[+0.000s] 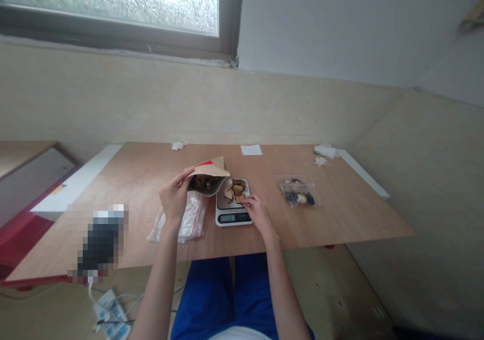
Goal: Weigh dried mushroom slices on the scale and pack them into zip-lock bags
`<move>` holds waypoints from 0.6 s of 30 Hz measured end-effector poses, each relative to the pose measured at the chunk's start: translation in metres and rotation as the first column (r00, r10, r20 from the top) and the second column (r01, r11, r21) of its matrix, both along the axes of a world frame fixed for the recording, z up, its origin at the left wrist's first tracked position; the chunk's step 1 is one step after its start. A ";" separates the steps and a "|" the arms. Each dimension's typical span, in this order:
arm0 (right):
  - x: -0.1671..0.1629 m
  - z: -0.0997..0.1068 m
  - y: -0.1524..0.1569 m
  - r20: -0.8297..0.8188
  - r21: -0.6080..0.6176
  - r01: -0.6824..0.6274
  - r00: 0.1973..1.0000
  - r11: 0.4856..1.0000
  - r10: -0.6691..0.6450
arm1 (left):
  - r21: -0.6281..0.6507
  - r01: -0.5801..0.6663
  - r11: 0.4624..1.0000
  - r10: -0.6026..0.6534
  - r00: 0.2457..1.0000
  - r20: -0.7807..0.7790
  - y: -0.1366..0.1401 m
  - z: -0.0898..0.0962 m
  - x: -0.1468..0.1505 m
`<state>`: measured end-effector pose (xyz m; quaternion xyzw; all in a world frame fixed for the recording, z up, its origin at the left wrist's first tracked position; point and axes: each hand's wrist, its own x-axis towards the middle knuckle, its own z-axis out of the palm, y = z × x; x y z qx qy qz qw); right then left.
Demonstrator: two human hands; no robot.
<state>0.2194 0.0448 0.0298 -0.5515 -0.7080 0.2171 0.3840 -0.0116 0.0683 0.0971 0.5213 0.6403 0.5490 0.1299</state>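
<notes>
My left hand (174, 199) grips the edge of a brown paper pouch (212, 167), tilted with its mouth towards me. Dark dried pieces (203, 180) show inside it. Just right of the pouch, a white kitchen scale (234, 218) carries several brown dried slices (238, 186) that look like dried mushroom. At the scale's right edge my right hand (257, 213) pinches one slice (240, 199) between its fingertips, low over the weighing plate. The digits on the scale's display are too small to read.
Clear zip bags (192, 219) lie under my left wrist. To the right are filled zip bags (300, 194) of dark and pale pieces. A white paper (251, 150) and crumpled tissues (178, 145) lie along the back edge. A blurred dark object (102, 241) is at left.
</notes>
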 end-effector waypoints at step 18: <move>-0.114 0.051 -0.029 -0.108 0.020 -0.117 0.987 0.993 0.119 | -0.022 0.020 1.000 -0.018 0.996 0.090 -0.023 -0.018 0.013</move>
